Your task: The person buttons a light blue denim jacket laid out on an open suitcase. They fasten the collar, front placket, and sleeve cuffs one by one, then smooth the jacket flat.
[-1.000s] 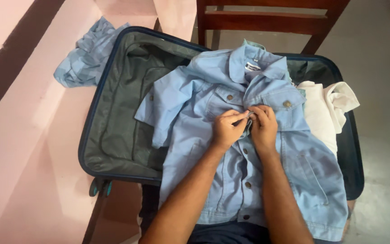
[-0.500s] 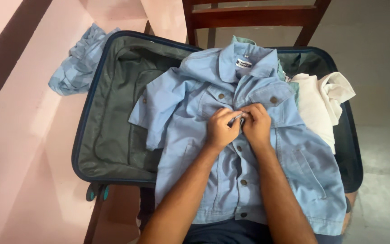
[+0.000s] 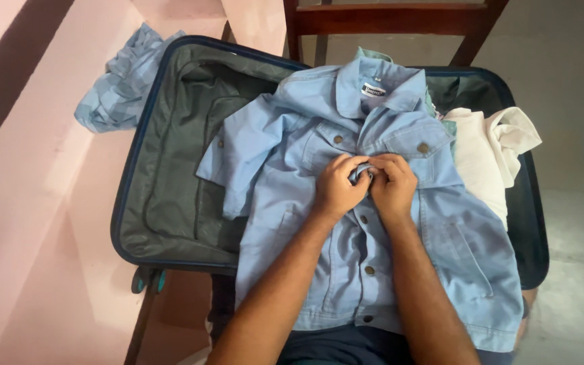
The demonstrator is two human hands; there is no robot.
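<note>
A light blue denim jacket [image 3: 305, 243] with brown buttons lies front up across an open dark blue suitcase [image 3: 170, 203]. My left hand [image 3: 338, 187] and my right hand [image 3: 392, 184] meet at the chest of the jacket, just below the collar. Both pinch the front placket there, knuckles nearly touching, fingers curled around the fabric and a button. The lower buttons look fastened. My forearms reach in from the bottom edge.
A cream garment [image 3: 488, 159] lies in the suitcase's right half under the jacket. A crumpled blue checked cloth [image 3: 119, 84] sits on the pink surface at the upper left. A dark wooden chair [image 3: 393, 20] stands behind the suitcase. Grey floor lies to the right.
My hands stay on the same spot of the placket, fingers shifting slightly on the fabric. The view has swayed a little; the jacket and suitcase have not moved.
</note>
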